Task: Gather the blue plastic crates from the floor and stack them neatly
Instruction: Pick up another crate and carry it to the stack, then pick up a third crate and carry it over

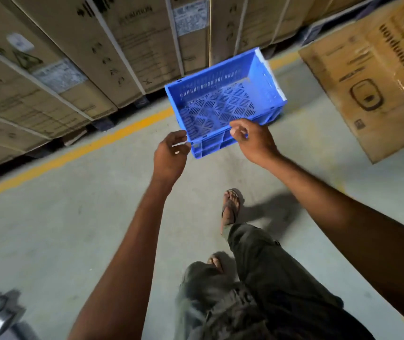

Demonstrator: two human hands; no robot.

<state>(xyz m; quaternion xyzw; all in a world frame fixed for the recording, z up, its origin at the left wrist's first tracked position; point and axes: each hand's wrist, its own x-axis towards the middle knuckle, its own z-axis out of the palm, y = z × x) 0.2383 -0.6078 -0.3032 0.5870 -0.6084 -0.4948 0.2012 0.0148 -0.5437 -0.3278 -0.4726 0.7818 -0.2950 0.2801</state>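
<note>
The right hand [253, 141] is gripping the near rim of a blue crate [223, 101], holding it tilted above the floor [73, 217]. The left hand [171, 153] is touching the crate's near left corner, fingers loosely curled, not clearly gripping. Cardboard boxes [73, 57] are lining the far side.

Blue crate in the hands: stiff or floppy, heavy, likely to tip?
Probably stiff: the blue crate keeps its box shape, held only at its near rim. Likely light: it is empty with slotted walls. It may tip away, since the left hand and right hand hold one edge.

An empty blue slotted plastic crate [223, 101] tilts open-side up, its near rim between both hands, off the floor.
</note>
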